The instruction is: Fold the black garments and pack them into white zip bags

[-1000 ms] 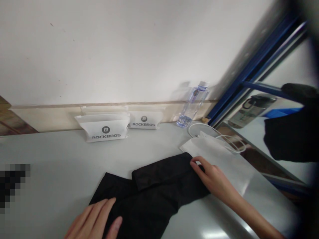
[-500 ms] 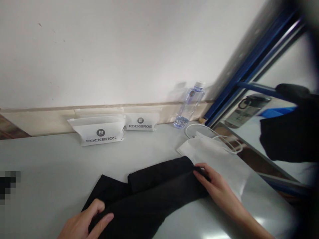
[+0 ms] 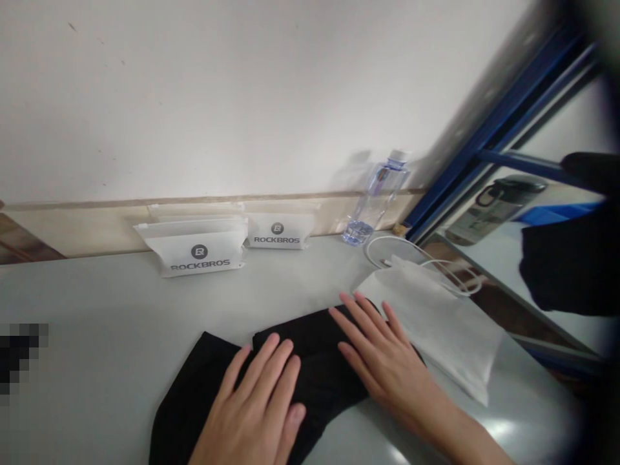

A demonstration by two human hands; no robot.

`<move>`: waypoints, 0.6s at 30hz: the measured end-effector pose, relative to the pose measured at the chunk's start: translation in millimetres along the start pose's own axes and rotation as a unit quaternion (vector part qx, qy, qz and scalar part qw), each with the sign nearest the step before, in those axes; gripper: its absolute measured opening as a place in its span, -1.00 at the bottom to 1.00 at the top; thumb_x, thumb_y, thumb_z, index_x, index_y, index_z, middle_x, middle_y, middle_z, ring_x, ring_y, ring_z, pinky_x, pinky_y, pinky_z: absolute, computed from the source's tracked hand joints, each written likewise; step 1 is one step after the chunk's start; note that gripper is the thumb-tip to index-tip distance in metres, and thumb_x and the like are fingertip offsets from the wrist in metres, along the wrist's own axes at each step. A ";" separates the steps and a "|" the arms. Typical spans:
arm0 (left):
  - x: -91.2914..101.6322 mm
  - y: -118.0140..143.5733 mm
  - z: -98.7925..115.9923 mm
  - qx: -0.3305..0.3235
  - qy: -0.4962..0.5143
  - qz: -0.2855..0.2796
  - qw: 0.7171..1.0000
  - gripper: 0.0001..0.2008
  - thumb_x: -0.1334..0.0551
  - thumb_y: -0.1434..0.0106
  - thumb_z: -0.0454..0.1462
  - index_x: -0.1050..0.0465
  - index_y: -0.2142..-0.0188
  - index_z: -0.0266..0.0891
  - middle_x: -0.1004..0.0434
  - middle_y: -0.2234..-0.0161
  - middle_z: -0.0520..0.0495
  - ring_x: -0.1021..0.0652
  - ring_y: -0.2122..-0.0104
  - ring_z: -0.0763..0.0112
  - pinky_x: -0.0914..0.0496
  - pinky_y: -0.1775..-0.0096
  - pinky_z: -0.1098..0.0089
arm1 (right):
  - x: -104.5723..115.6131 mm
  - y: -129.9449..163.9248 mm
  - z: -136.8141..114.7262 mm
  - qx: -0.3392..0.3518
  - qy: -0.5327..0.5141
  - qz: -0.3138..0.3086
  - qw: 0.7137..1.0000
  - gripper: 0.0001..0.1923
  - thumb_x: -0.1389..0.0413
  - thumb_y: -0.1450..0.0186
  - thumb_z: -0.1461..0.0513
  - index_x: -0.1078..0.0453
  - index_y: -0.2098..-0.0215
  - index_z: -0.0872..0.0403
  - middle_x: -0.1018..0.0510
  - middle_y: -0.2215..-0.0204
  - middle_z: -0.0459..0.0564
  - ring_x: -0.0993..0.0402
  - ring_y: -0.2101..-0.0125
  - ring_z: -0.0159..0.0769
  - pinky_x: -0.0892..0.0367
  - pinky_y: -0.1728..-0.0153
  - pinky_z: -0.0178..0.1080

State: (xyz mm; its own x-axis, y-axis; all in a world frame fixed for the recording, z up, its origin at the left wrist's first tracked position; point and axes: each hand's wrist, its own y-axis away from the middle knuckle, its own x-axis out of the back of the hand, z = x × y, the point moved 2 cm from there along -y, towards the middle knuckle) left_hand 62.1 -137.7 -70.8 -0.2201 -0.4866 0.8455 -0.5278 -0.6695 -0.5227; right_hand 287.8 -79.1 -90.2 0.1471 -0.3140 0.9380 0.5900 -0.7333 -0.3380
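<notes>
A piece of black cloth (image 3: 188, 381) lies folded on the light grey table; its lower part runs out of view at the bottom, and I cannot make out what garment it is. My left hand (image 3: 256, 407) rests palm down on the middle of the cloth, fingers stretched out. Flat on the upper right end of the cloth is my right hand (image 3: 378, 355), its fingers spread. Neither hand grips anything. Just right of the right hand lies a white pouch (image 3: 436, 316), partly beside the cloth.
Two white ROCKBROS packets (image 3: 203, 248) stand by the wall. A clear bottle (image 3: 375, 200) with some liquid stands right of them, near a white cable (image 3: 411, 242). A blue frame (image 3: 484, 129) edges the right side, with a dark drinking bottle (image 3: 498, 210) beyond.
Both hands have let go of the cloth's edges and now lie flat on it. The left hand has moved right and up onto the cloth. The cloth's upper fold now lies flatter.
</notes>
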 end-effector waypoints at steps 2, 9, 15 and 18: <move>-19.4 -4.9 12.9 0.009 -0.004 -0.039 0.999 -0.63 -0.06 -0.31 -0.13 -0.33 -0.04 -0.23 -0.38 -0.10 -0.04 -0.34 -0.09 0.28 -0.11 -0.10 0.23 | -12.3 -3.3 -3.7 0.039 -0.004 -0.063 0.997 -0.49 0.12 -0.37 0.15 0.02 -0.28 -0.02 -0.11 -0.25 0.08 0.03 -0.23 0.03 0.00 -0.10 0.25; -37.7 29.7 11.7 0.014 -0.023 -0.068 0.997 -0.38 0.02 -0.23 0.13 -0.28 -0.12 -0.19 -0.36 -0.11 -0.05 -0.28 -0.11 0.23 0.22 -0.21 0.19 | -24.8 4.9 12.7 0.042 -0.084 -0.170 0.981 -0.42 0.15 -0.38 0.07 0.25 -0.31 -0.14 0.06 -0.30 -0.02 0.12 -0.26 -0.05 0.09 -0.16 0.23; -25.7 54.8 -8.1 -0.007 -0.066 -0.077 0.995 -0.43 -0.07 -0.19 0.11 -0.34 -0.08 -0.12 -0.41 -0.07 -0.04 -0.34 -0.04 0.20 0.20 -0.22 0.18 | -23.2 5.3 39.7 0.029 -0.080 -0.181 0.980 -0.45 0.18 -0.40 0.11 0.22 -0.31 -0.13 0.10 -0.30 -0.06 0.15 -0.26 -0.13 0.07 -0.19 0.13; -24.6 70.0 -16.7 -0.022 -0.075 -0.068 0.995 -0.41 -0.08 -0.17 0.13 -0.37 -0.06 -0.14 -0.45 -0.03 -0.07 -0.34 -0.05 0.18 0.20 -0.23 0.19 | -26.0 8.0 47.1 0.023 -0.074 -0.185 0.980 -0.46 0.20 -0.40 0.12 0.22 -0.31 -0.10 0.12 -0.31 -0.05 0.19 -0.27 -0.16 0.05 -0.20 0.09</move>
State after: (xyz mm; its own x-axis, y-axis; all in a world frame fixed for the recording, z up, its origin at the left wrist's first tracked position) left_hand 16.9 -163.2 -126.4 -0.0216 -0.4741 0.8802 -0.5803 -0.7110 -0.3972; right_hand 326.1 -48.4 -113.6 0.0281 0.0605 0.9978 0.6589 -0.7517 0.0270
